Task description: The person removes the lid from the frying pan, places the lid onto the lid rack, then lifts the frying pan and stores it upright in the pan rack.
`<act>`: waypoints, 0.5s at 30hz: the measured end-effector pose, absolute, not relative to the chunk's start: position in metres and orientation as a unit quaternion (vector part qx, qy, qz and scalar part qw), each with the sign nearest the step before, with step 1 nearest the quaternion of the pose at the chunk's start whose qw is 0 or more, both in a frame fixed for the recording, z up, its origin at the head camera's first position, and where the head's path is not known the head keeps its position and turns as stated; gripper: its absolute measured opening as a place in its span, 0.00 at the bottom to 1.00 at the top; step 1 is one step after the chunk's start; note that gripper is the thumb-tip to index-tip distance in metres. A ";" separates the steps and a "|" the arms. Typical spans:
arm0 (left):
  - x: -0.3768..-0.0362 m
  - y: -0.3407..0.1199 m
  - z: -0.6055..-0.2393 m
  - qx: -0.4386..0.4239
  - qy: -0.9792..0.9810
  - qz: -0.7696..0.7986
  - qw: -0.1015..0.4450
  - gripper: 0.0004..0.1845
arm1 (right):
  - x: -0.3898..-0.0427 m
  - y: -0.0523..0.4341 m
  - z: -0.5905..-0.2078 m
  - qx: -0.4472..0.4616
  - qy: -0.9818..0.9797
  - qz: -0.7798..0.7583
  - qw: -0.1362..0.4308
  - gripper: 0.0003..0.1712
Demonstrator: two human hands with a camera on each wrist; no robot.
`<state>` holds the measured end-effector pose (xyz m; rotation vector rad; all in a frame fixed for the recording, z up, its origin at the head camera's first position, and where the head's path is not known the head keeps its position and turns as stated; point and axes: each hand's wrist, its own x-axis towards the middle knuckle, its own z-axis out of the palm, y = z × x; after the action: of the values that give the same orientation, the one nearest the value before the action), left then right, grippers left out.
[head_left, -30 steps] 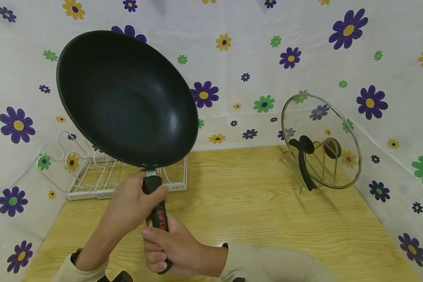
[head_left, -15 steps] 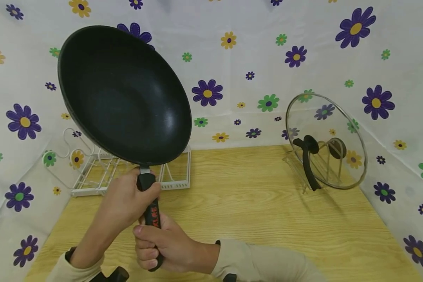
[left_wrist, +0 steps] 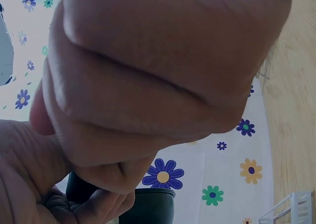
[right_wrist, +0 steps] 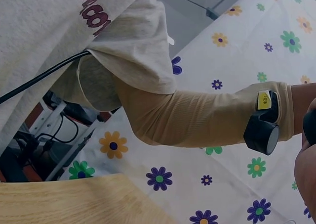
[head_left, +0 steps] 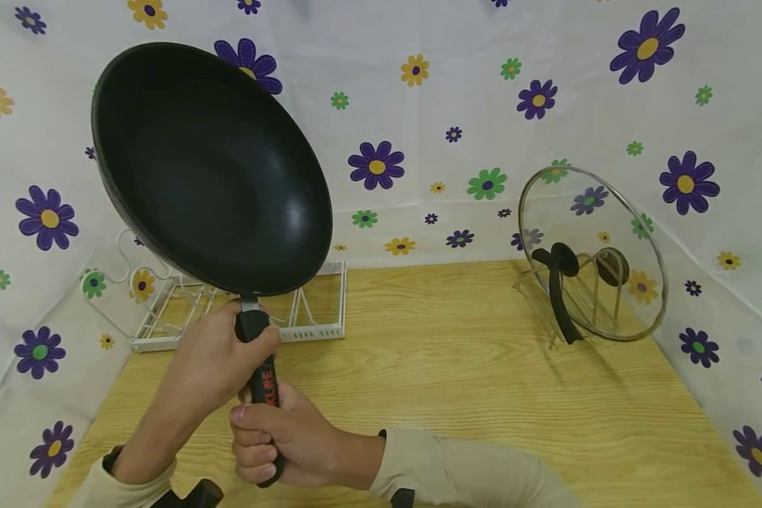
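Note:
A large black pan (head_left: 209, 166) is held up over the wooden table (head_left: 457, 367), tilted so its dark inside faces me. My left hand (head_left: 219, 356) grips the top of its black handle (head_left: 262, 377), just under the bowl. My right hand (head_left: 273, 441) grips the lower end of the same handle. In the left wrist view the curled fingers (left_wrist: 148, 80) of the left hand fill the frame, with a piece of the black handle (left_wrist: 148, 206) below them. The right wrist view shows only a beige sleeve (right_wrist: 197, 117) and a wrist camera (right_wrist: 261, 132).
A white wire dish rack (head_left: 248, 314) stands at the back left, right behind the pan. A glass lid (head_left: 587, 250) with a black knob leans upright in a clear holder at the back right. Flowered cloth (head_left: 419, 106) walls the table on three sides.
The pan and both hands have drifted a little to the left and slightly down in the view. Both grips on the handle are unchanged.

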<state>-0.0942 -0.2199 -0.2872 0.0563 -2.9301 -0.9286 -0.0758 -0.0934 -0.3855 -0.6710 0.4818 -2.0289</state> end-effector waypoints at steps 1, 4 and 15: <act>-0.094 -0.221 -0.286 0.019 -0.953 -0.300 0.034 0.14 | -0.076 -0.094 -0.385 -0.273 0.194 -0.823 0.458 0.16; -0.093 -0.223 -0.284 0.021 -0.955 -0.294 0.034 0.15 | -0.077 -0.096 -0.384 -0.271 0.194 -0.823 0.461 0.16; -0.092 -0.231 -0.272 0.009 -0.958 -0.287 0.018 0.12 | -0.076 -0.102 -0.377 -0.274 0.162 -0.825 0.467 0.18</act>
<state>-0.0916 -0.2314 -0.2721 0.0267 -2.9753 -0.8909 -0.0763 -0.1017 -0.3772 -0.6734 0.3984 -2.0242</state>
